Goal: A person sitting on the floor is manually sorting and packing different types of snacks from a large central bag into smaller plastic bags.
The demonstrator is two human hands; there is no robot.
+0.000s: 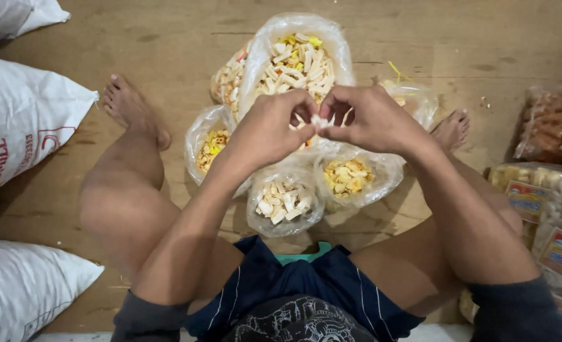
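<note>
Snack bags (285, 201) ring both hands, left hand (269, 130) and right hand (371, 120) pinching one knotted bag neck (319, 120).

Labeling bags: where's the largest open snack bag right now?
Head view, top centre on the wooden floor: the large open bag sits just beyond both hands, left hand and right hand.

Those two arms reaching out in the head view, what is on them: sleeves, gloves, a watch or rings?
Both hands are bare: the left hand and right hand show no gloves, and no rings or watch can be seen. The forearms are uncovered too. Dark grey sleeves are pushed up near the elbows, one on each arm. No markings show on them.
</note>
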